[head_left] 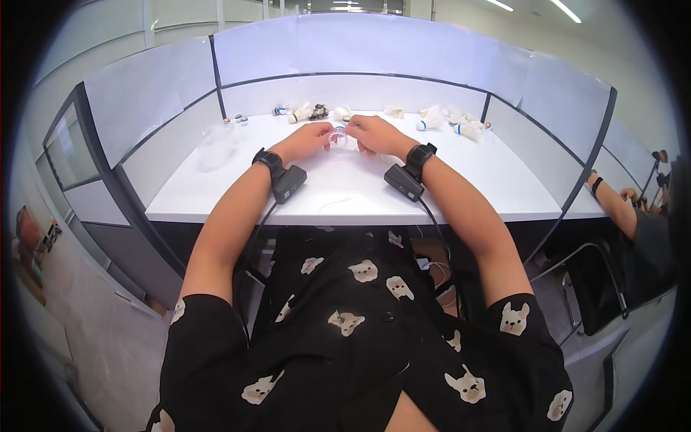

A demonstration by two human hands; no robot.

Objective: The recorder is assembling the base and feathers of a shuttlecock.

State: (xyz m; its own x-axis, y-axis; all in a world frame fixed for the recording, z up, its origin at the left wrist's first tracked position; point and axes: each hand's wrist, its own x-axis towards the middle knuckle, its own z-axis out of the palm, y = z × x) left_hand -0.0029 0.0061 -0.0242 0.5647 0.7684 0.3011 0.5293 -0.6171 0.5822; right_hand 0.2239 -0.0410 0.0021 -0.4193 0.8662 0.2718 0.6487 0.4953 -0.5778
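Observation:
Above the white table, my left hand point(308, 140) has its fingers closed at the left side of a small clear plastic piece point(339, 137) with a blue top edge. My right hand point(379, 135) is closed at the other side of that piece, fingertips bent inward. The hands nearly meet, and the fingers hide part of the piece, so its exact kind does not show. Just behind them lie a white feather shuttlecock point(300, 113) and a dark, crumpled clump point(319, 111). Another shuttlecock point(342, 114) is partly hidden by the hands.
Several shuttlecocks point(430, 119) lie at the table's back right. Small cork-like pieces point(243, 121) sit at the back left, beyond crumpled clear plastic point(218, 147). White partitions point(345, 93) enclose the table point(360, 198). A co-worker's arm point(615, 205) shows at far right.

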